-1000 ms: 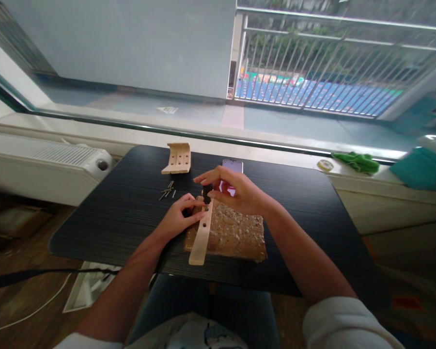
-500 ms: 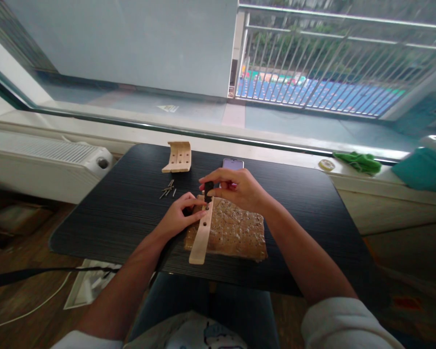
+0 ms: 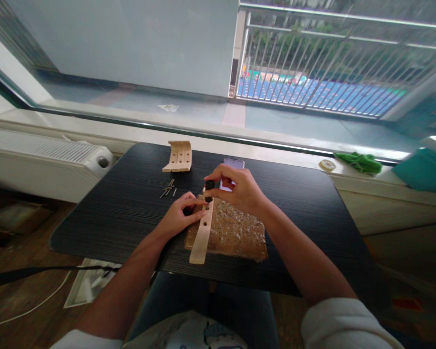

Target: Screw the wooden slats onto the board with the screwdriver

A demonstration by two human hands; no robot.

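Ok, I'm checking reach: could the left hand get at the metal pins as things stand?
Probably yes: the metal pins lie near the left hand, nothing visible between, though that hand touches the wooden strip.

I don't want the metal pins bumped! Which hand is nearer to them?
Left. The left hand is just right of the pins and closer to the person, touching the wooden strip; the right hand is farther right, holding a black object.

From close above, the head camera looks forward and down onto hands (image 3: 241,188) and table (image 3: 301,208).
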